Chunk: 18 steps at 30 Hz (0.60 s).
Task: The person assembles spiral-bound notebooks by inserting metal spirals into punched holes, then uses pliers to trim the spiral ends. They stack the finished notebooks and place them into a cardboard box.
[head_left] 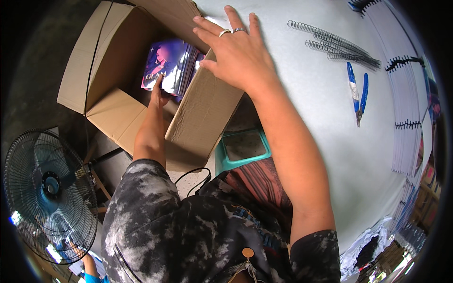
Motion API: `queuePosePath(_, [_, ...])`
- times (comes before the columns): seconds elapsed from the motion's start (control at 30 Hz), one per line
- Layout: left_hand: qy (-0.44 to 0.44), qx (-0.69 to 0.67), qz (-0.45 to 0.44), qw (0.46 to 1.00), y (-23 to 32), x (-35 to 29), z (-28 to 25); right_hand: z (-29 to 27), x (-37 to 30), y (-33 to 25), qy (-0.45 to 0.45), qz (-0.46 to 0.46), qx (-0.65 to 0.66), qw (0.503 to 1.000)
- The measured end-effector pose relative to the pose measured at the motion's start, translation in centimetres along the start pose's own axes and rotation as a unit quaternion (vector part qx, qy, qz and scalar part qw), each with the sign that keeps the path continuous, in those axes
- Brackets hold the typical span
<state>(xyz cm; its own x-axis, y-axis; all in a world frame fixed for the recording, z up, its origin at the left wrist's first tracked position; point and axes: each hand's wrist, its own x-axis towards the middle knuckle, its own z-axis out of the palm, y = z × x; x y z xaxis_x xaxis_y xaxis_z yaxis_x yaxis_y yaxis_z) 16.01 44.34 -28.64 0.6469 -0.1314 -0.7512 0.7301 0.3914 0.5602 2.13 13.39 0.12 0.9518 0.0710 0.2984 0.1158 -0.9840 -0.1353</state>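
A tall cardboard box (207, 113) stands with its flaps up at the left of the white table. Down inside it, my left hand (159, 94) grips a stack of glossy purple booklets (174, 66) at the near edge. Its thumb lies on the top cover, while the other fingers are mostly hidden. My right hand (240, 54), with rings on two fingers, is spread over the box's right wall, its thumb at the cardboard rim and its fingertips reaching past the far corner over the table edge.
Several black wire spirals (337, 45) and blue-handled cutters (358, 94) lie on the table (311, 113). Stacks of spiral-bound pads (406, 108) line its right side. A standing fan (49, 188) is at left, a teal stool (243, 148) below the box. Another person's arm (88, 264) shows lower left.
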Motion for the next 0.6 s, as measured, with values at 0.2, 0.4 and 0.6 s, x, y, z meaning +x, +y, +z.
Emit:
queuePosePath(0.2, [0.126, 0.092, 0.142, 0.978, 2.6, 0.4, 2.7, 0.5, 0.0, -0.2, 0.015, 0.003, 0.005, 1.000])
queuePosePath(0.4, [-0.060, -0.087, 0.027, 0.994, 2.0, -1.9, 3.7, 1.2, 0.1, 0.4, 0.011, -0.003, 0.011, 1.000])
queuePosePath(0.6, [0.056, -0.024, 0.085, 0.994, 1.0, -1.8, 6.3, 1.1, -0.1, 0.9, 0.014, 0.000, 0.008, 1.000])
